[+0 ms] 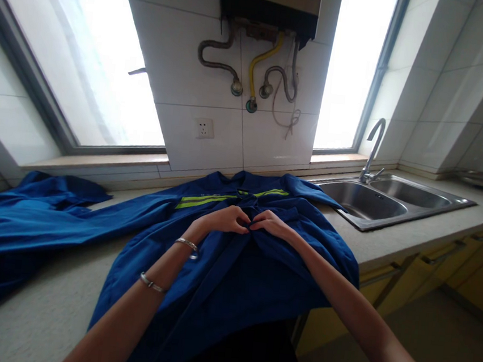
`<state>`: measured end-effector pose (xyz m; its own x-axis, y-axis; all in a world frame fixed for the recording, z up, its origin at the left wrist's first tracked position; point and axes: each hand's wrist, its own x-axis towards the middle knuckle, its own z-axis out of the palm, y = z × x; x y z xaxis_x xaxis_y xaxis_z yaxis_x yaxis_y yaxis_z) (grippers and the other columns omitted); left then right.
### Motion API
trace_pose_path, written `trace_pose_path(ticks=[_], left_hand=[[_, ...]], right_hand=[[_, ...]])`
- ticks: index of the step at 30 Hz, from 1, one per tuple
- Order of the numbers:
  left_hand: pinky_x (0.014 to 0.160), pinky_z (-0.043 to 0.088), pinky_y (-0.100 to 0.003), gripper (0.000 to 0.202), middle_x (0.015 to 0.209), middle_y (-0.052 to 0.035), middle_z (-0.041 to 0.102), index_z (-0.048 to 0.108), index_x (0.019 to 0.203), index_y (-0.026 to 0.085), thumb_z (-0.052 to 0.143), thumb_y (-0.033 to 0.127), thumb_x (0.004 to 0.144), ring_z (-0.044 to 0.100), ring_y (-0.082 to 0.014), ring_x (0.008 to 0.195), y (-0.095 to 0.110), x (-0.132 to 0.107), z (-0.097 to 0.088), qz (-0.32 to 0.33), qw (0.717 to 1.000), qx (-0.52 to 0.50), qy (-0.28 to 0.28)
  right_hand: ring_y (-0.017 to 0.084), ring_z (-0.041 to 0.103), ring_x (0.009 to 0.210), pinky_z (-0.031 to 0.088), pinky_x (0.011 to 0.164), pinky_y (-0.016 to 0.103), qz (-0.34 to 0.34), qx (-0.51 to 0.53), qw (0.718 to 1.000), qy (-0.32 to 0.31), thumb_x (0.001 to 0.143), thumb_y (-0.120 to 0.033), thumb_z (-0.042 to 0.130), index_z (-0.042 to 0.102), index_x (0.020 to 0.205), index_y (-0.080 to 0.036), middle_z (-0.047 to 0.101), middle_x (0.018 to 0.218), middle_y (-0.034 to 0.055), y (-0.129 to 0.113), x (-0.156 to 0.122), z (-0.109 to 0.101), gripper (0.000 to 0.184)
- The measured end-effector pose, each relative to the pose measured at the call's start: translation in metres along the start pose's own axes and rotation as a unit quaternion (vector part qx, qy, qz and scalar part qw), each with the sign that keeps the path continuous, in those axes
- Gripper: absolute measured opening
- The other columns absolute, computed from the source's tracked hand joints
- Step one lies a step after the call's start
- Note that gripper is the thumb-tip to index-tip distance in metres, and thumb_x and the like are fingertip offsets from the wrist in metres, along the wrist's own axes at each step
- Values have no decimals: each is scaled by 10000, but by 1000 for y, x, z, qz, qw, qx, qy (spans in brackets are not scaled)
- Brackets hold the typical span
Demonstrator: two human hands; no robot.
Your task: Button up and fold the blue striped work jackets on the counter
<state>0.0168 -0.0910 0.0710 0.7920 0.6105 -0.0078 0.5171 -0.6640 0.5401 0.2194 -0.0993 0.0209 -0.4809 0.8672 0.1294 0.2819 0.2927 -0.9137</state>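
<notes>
A blue work jacket (297, 266) with yellow-green stripes across its chest lies spread on the counter, its lower part hanging over the front edge. My left hand (229, 219) pinches the jacket's front edge near the middle of the chest. Close against it, my right hand (269, 223) pinches the opposite front edge. The fingertips of both hands nearly meet at the front opening; any fastener between them is too small to make out. Two silvery bangles sit on my left forearm.
More blue clothing (7, 221) lies on the counter (41, 310) to the left. A double steel sink (362, 207) with a tap (372, 151) is at the right. Above, a water heater (269, 7) with hoses hangs on the tiled wall between two windows. Yellow cabinets stand below.
</notes>
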Motion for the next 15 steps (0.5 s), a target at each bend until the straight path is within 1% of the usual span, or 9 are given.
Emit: trace_pose_path(ticks=[3, 5, 7, 9, 12, 15], left_hand=[[564, 331, -207, 255, 625, 6, 626, 746, 842, 130, 634, 323, 718, 500, -119, 597, -1, -4, 11, -4, 999, 11, 48], [584, 345, -206, 269, 691, -6, 663, 750, 884, 136, 619, 311, 728, 525, -125, 625, -1, -6, 18, 1, 998, 21, 65], [601, 354, -206, 284, 762, -17, 687, 749, 925, 138, 608, 302, 742, 546, -128, 652, -1, -8, 22, 10, 997, 36, 70], [611, 357, -206, 280, 791, -27, 693, 749, 930, 134, 602, 293, 752, 556, -130, 665, -1, -9, 23, 14, 996, 51, 72], [615, 355, -206, 258, 769, -33, 688, 751, 900, 126, 592, 275, 762, 548, -125, 648, 0, -9, 25, 16, 994, 66, 81], [605, 347, -207, 245, 739, -32, 678, 753, 867, 119, 581, 264, 771, 534, -117, 622, -1, -9, 26, 20, 994, 78, 77]], right_hand=[[70, 333, 517, 253, 510, 224, 15, -5, 1000, 12, 639, -382, 642, 582, 569, -124, 416, 501, -53, 3, 2, 1, 273], [69, 329, 517, 254, 512, 226, 23, -5, 1000, 13, 632, -375, 642, 561, 551, -127, 410, 497, -55, 5, 3, 3, 273], [65, 314, 510, 246, 508, 229, 28, -1, 1000, 11, 626, -365, 641, 537, 532, -131, 398, 491, -58, 7, 4, 3, 273], [63, 302, 507, 240, 509, 231, 28, 2, 1000, 9, 621, -350, 639, 529, 522, -131, 392, 489, -60, 8, 5, 4, 264], [63, 304, 514, 240, 517, 229, 23, -1, 1000, 5, 619, -335, 634, 546, 527, -128, 395, 492, -60, 10, 6, 4, 243], [65, 318, 519, 242, 520, 227, 24, -1, 1000, 6, 621, -340, 636, 550, 535, -127, 406, 499, -59, 12, 7, 5, 245]])
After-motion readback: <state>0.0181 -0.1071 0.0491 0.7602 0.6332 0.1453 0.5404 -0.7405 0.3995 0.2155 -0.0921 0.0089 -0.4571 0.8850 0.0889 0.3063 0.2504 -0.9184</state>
